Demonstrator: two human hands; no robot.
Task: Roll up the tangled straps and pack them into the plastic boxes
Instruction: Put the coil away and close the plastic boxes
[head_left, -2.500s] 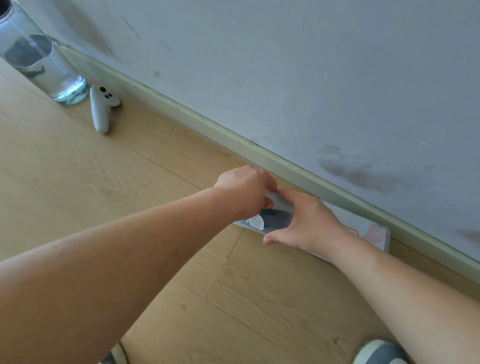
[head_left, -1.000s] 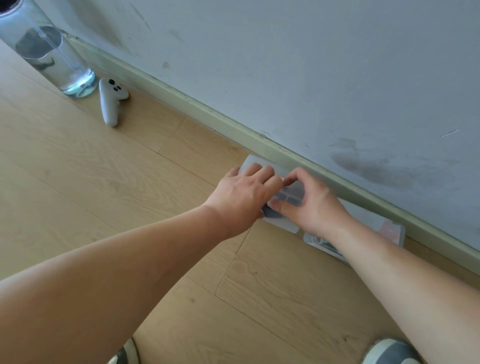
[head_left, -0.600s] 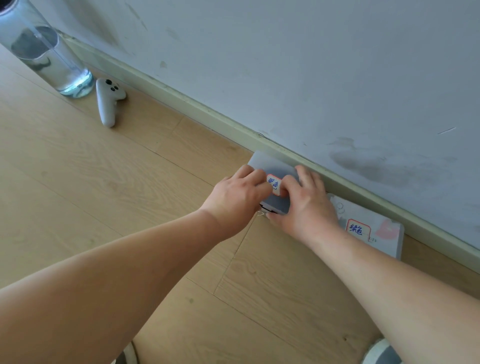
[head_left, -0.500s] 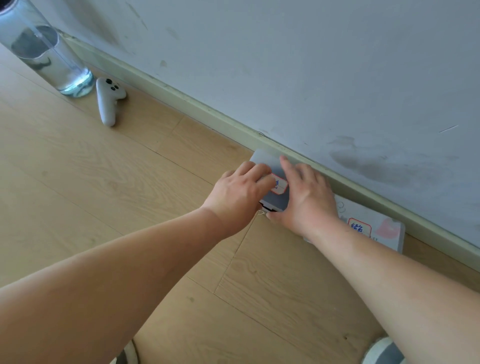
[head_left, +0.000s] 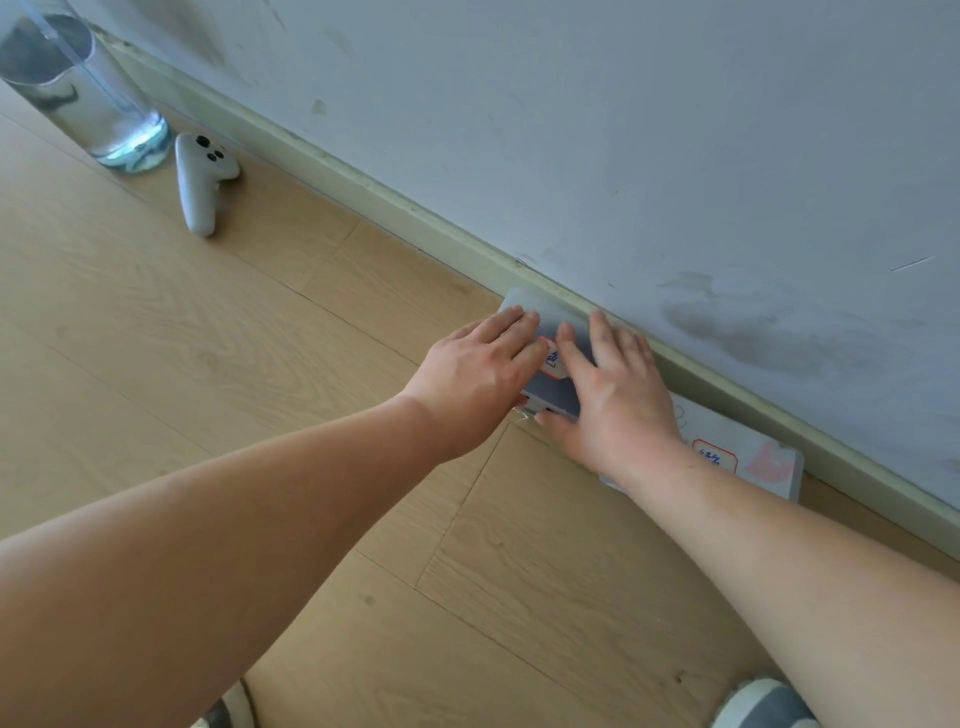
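Left hand (head_left: 483, 374) and right hand (head_left: 618, 395) lie flat, fingers straight, pressing the lid of the plastic box (head_left: 550, 387) against the skirting board (head_left: 363, 187); neither grips anything. The second box (head_left: 743, 467) just beside it is lidded. No straps visible. Looks nearly done; the lid snap is probably left.

Blue handwriting on box labels (head_left: 716, 458): unreadable.

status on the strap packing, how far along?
Done: the second box lies shut, label up. In hand: left hand and right hand press flat on the lid of the box under the hands, which looks closed; I cannot tell if its front catch is snapped. Left: no loose straps show on the floor, so probably only that catch.
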